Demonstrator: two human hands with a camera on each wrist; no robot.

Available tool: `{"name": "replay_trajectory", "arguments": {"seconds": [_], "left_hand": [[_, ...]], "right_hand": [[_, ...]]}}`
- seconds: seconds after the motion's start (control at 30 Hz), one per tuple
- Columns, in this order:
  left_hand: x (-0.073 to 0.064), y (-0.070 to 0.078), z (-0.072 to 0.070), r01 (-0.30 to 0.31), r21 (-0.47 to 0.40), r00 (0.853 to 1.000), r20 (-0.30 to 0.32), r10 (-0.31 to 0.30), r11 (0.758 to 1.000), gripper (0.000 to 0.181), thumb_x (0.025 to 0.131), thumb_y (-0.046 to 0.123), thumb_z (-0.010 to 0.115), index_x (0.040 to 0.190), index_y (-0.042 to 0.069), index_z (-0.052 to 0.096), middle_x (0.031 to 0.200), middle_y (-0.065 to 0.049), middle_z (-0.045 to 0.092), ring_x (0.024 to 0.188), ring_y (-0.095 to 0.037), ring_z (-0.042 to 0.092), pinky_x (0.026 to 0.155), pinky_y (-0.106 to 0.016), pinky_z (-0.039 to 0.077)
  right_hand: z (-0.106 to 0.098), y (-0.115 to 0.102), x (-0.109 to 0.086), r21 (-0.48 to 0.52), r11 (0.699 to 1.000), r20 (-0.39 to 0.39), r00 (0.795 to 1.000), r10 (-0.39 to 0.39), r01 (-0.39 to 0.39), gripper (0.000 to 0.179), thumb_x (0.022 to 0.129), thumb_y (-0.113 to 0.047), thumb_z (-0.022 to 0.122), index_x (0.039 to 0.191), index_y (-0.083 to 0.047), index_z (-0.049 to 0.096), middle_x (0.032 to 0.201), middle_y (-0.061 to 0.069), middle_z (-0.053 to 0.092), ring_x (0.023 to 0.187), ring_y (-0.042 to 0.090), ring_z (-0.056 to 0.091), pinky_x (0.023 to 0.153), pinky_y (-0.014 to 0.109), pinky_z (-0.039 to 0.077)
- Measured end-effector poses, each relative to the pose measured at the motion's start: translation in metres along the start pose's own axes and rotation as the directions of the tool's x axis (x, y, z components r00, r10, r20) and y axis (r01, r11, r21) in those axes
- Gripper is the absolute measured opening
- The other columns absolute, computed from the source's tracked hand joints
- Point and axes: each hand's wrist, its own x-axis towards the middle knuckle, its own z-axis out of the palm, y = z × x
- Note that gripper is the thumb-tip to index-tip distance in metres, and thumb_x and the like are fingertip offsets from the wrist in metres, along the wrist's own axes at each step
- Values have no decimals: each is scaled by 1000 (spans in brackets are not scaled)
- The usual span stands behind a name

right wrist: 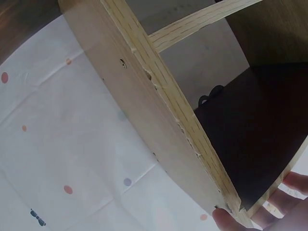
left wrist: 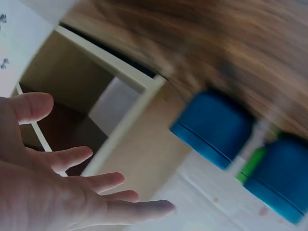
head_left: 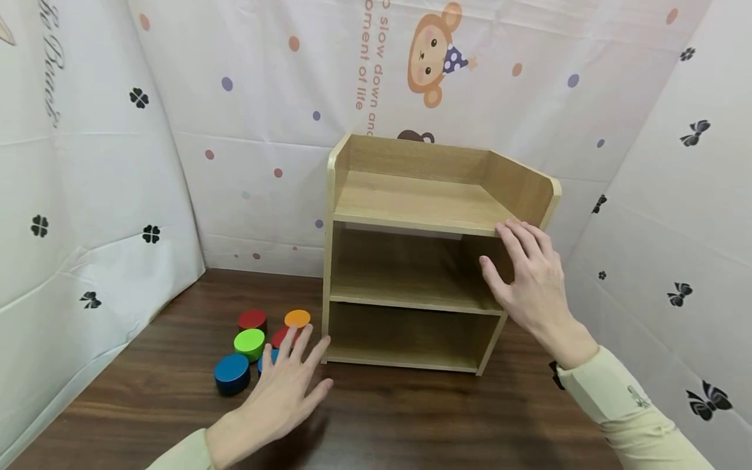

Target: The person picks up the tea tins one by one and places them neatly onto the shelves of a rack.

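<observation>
A light wooden shelf unit (head_left: 411, 297) with two compartments and an open top stands on the table. My right hand (head_left: 531, 284) is at its upper right front, fingertips at the top board's front edge, thumb stretched out below. In the right wrist view, the fingers (right wrist: 285, 201) lie over a shelf edge. My left hand (head_left: 276, 391) is held with fingers spread over the front of several short coloured cylinders, holding nothing. A blue cylinder (head_left: 232, 374), a green one (head_left: 249, 344), a red one (head_left: 252, 320) and an orange one (head_left: 297, 318) show; others are partly hidden behind the fingers.
The dark wooden table (head_left: 405, 424) runs beneath everything. White printed cloth (head_left: 252, 111) hangs behind the shelf and along both sides. The cylinders stand close together, just left of the shelf's left side panel (head_left: 327, 287).
</observation>
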Motion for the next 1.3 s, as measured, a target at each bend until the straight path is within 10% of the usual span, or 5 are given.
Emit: {"name": "replay_trajectory", "arguments": {"seconds": [0.27, 0.87, 1.3], "left_hand": [[0, -28, -18, 54, 29, 992, -116, -51, 998, 55, 82, 25, 67, 134, 12, 51, 135, -21, 49, 126, -44, 41, 93, -71, 36], [-8, -80, -30, 261, 16, 945, 201, -259, 965, 67, 78, 20, 77, 134, 1, 46, 128, -32, 42, 105, -45, 45, 69, -57, 51], [-15, -99, -23, 248, -7, 953, 182, -243, 969, 61, 77, 17, 79, 125, -4, 47, 106, -29, 50, 88, -35, 56, 67, -51, 53]], "right_hand": [[1, -1, 4, -2, 1000, -29, 1000, 6, -7, 46, 84, -27, 62, 124, -5, 61, 126, 14, 61, 123, 36, 49, 75, 60, 41], [4, -1, -2, 2, 1000, -30, 999, 29, -29, 44, 87, -26, 62, 126, -5, 60, 130, 15, 58, 128, 36, 46, 82, 62, 42], [7, -2, -5, -12, 1000, -29, 999, 25, -26, 43, 92, -29, 54, 128, -5, 58, 131, 17, 57, 129, 36, 44, 79, 60, 43]]}}
